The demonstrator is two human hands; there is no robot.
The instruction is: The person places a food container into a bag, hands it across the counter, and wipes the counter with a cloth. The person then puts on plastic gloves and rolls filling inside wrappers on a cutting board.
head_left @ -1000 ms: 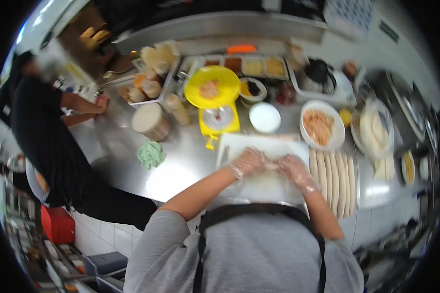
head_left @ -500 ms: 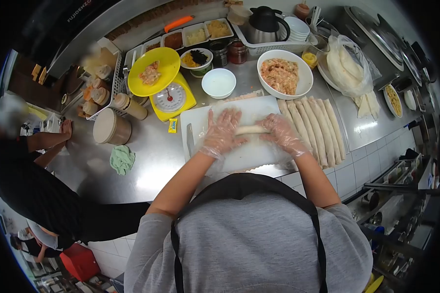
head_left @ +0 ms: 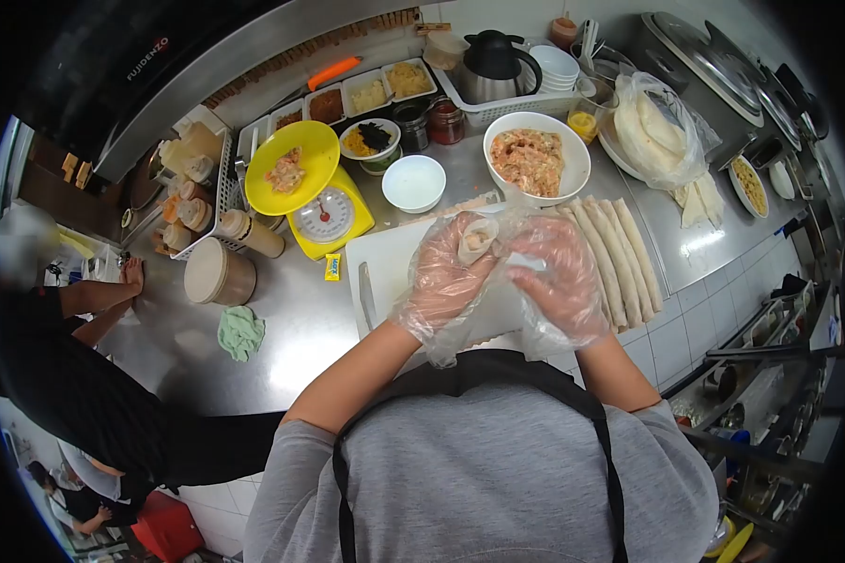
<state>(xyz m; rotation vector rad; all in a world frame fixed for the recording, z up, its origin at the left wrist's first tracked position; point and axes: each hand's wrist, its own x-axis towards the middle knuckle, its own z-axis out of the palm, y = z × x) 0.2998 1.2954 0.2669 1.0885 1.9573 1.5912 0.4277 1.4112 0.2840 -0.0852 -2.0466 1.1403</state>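
Note:
My left hand (head_left: 451, 274), in a clear plastic glove, is wrapped round a spring roll (head_left: 477, 240). The roll is raised above the white cutting board (head_left: 385, 246), tilted so that one end faces up and shows pinkish filling inside the pale wrapper. Close on its right is my right hand (head_left: 563, 277), gloved the same way, with thumb and fingers apart and nothing visible between them. Several finished rolls (head_left: 620, 253) lie side by side to the right of the board. Behind it stands a white bowl of meat filling (head_left: 535, 161). A knife (head_left: 366, 291) rests on the board's left side.
A yellow scale (head_left: 329, 220) carries some filling on its yellow dish. Nearby are a small white bowl (head_left: 413, 184), a lidded tub (head_left: 219, 272), a green cloth (head_left: 241, 332) and bagged wrappers (head_left: 652, 127). At the left, a co-worker's hands (head_left: 133, 274) rest on the counter.
The roll lay flat on the board under both hands; now my left hand has lifted and tipped it end-up. My right hand has come off it and turned inward.

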